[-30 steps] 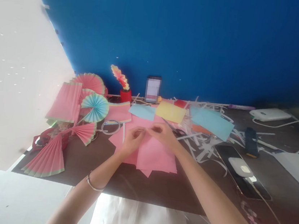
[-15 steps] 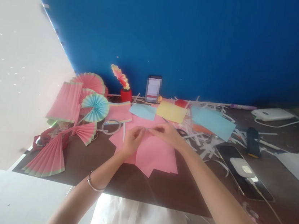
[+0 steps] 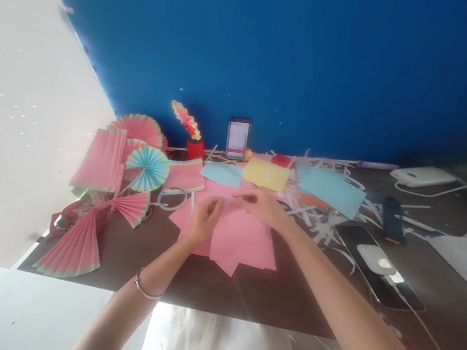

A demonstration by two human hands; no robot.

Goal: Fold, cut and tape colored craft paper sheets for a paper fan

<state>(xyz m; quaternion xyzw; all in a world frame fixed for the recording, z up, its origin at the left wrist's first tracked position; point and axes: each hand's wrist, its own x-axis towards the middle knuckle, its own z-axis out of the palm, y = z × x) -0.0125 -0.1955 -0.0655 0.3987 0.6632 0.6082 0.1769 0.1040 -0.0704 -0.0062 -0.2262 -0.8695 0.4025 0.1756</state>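
Note:
Above a stack of pink paper sheets (image 3: 244, 241), my left hand (image 3: 206, 217) has its thumb and fingers pinched together. My right hand (image 3: 262, 206) is also closed in a pinch, just to the right. Between the two sets of fingertips shows a small pale strip (image 3: 228, 200), too blurred to identify. A clear ring like a tape roll (image 3: 172, 199) lies left of my left hand. Beyond my hands are a yellow sheet (image 3: 266, 174) and a light blue sheet (image 3: 221, 174).
Pleated pink fans (image 3: 74, 246) and a blue pleated rosette (image 3: 148, 169) are at the left. White paper scraps (image 3: 323, 228), another blue sheet (image 3: 330, 190), a phone (image 3: 353, 241) with a white charger (image 3: 376, 259), and cables occupy the right. A blue partition (image 3: 281, 61) stands behind.
My fingertips have drawn slightly apart, with the pale strip showing more between them. The whole view has shifted a little; the papers and fans stay in place.

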